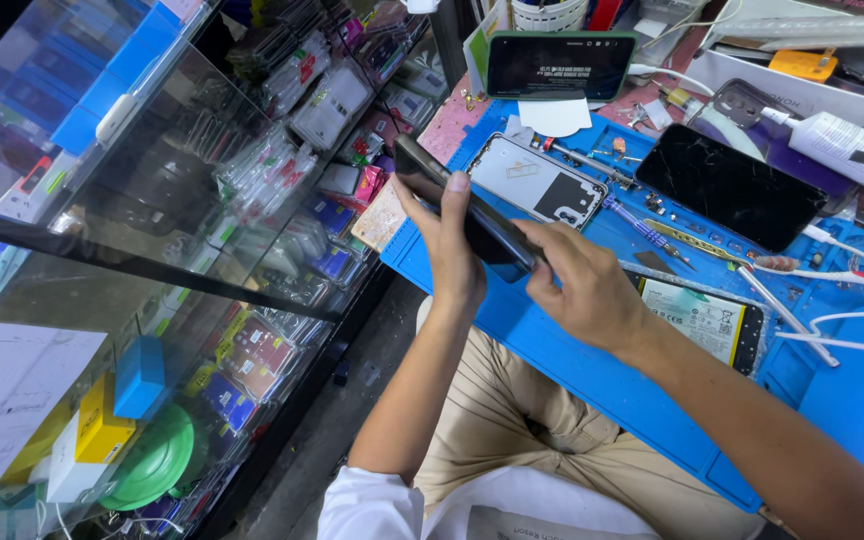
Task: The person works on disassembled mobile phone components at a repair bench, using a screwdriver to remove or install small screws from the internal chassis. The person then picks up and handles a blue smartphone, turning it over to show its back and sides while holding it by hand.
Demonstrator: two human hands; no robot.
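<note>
Head view: left hand (449,245) and right hand (582,290) both grip one dark phone (472,215) above one blue mat (592,370).

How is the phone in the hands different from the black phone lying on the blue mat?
The held phone is up off the mat, tilted on edge, gripped by the left hand and right hand. The black phone lies flat on the blue mat, untouched, its glass cracked. Both are dark and slim.

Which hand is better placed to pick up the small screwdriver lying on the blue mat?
Probably right: the right hand is nearer the small screwdriver; the left hand supports the dark slim phone.
</note>
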